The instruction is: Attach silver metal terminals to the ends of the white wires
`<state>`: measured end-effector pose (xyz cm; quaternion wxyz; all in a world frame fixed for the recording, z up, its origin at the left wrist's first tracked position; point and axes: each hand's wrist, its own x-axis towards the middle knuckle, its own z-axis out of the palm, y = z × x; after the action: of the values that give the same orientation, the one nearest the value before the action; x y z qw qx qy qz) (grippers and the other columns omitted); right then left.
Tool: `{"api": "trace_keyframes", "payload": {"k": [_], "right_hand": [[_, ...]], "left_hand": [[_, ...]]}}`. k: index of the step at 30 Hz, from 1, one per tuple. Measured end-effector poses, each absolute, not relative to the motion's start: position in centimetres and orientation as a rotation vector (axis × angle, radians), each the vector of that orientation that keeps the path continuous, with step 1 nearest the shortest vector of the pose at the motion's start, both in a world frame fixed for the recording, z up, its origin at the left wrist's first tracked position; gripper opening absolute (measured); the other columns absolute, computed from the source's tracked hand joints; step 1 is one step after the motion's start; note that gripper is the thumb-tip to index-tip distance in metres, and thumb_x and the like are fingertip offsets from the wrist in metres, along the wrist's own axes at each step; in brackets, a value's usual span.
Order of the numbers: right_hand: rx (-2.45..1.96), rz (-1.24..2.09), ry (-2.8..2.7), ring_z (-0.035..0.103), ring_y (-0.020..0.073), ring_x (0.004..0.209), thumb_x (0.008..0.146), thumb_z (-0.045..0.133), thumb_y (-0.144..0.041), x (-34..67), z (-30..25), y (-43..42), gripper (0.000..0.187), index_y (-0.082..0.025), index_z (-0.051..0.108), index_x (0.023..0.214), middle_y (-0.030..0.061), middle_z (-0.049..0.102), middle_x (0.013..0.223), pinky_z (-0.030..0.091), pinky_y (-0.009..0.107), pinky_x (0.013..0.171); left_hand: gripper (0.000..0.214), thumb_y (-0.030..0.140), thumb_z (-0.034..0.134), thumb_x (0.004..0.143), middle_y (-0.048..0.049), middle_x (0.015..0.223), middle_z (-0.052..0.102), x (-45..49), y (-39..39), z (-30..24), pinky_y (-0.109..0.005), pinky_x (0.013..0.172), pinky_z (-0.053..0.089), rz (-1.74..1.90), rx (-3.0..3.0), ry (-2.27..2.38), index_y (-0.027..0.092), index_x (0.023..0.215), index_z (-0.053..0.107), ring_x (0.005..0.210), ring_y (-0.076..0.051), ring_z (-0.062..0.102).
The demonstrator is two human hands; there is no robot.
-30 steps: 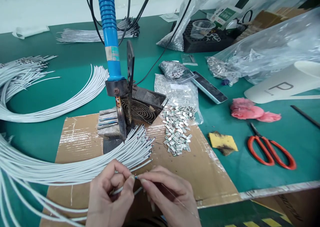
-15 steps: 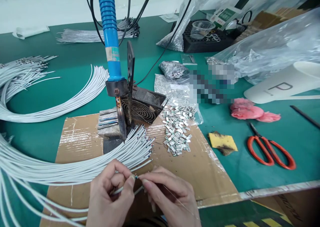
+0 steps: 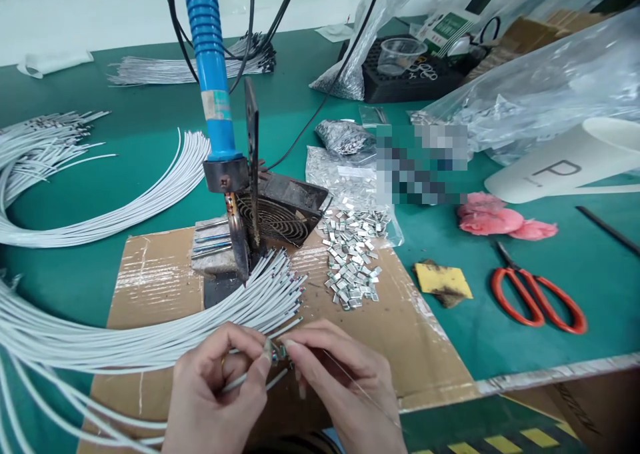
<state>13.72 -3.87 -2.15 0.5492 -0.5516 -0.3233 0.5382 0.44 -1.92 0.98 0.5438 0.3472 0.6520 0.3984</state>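
Near the front edge of the cardboard, my left hand pinches a white cable close to its end. Facing it, my right hand is closed, thumb and forefinger pressed together, with a thin solder wire trailing from it to the lower right. Between the fingertips sits a tiny connector piece, partly hidden; which fingers bear it is unclear. Just behind lies a fanned bundle of white cables. Above the bundle's ends, a blue soldering iron hangs tip down in a stand.
A pile of small metal connectors lies on the cardboard. Right of it are a scorched yellow sponge, orange-handled scissors and a pink cloth. A small black fan stands behind the iron. More white cables curve at left.
My fingertips have parted slightly, and more of the small connector piece shows between them. The whole view has shifted a little, with the bench moving left in the picture.
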Motion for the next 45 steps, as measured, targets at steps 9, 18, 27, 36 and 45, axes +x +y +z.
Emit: {"api": "trace_keyframes", "payload": {"k": [9,18,27,36,45], "right_hand": [[-1.277,1.277,-0.909,0.064,0.0126,0.063,0.086,0.079,-0.019,14.0,-2.4,-3.7,0.017,-0.033,0.088,0.087,-0.0001,0.073,0.072,0.054,0.020,0.060],[-1.254,1.275,-0.983,0.064,0.0129,0.061,0.086,0.079,-0.020,14.5,-2.7,-3.6,0.017,-0.034,0.088,0.090,0.0005,0.075,0.074,0.054,0.020,0.056],[-1.336,1.110,-1.021,0.061,0.0135,0.063,0.104,0.058,-0.040,13.9,-2.5,-4.2,0.027,-0.035,0.084,0.105,0.0008,0.067,0.080,0.049,0.022,0.057],[-1.565,0.981,-1.099,0.049,0.0160,0.061,0.108,0.041,-0.037,14.1,-2.7,-4.7,0.028,-0.026,0.052,0.085,-0.0033,0.050,0.071,0.040,0.026,0.058],[-1.416,0.625,-1.214,0.074,0.0154,0.088,0.096,0.056,-0.014,12.6,-2.2,-3.6,0.020,-0.026,0.052,0.081,0.0011,0.077,0.101,0.053,0.023,0.079]], "left_hand": [[0.014,0.016,0.079,0.060,0.0021,0.071,0.068,0.4,-2.3,0.4,-0.014,0.046,0.022,0.979,0.844,1.539,0.016,0.055,0.066,0.044,0.000,0.034],[0.013,0.017,0.077,0.058,0.0004,0.070,0.068,0.6,-2.1,0.4,-0.015,0.044,0.026,0.981,0.857,1.586,0.017,0.052,0.066,0.046,-0.003,0.043],[0.013,0.017,0.077,0.058,0.0012,0.068,0.068,0.7,-1.7,0.3,-0.014,0.044,0.027,1.001,0.865,1.586,0.017,0.053,0.064,0.044,-0.002,0.039],[0.014,0.020,0.078,0.058,-0.0004,0.074,0.070,0.6,-0.8,0.2,-0.013,0.047,0.025,0.992,0.858,1.663,0.014,0.056,0.065,0.046,-0.001,0.036],[0.011,0.020,0.074,0.063,-0.0005,0.071,0.070,0.6,-0.2,0.4,-0.015,0.047,0.041,1.025,0.949,1.710,0.021,0.056,0.065,0.061,-0.013,0.061]]}}
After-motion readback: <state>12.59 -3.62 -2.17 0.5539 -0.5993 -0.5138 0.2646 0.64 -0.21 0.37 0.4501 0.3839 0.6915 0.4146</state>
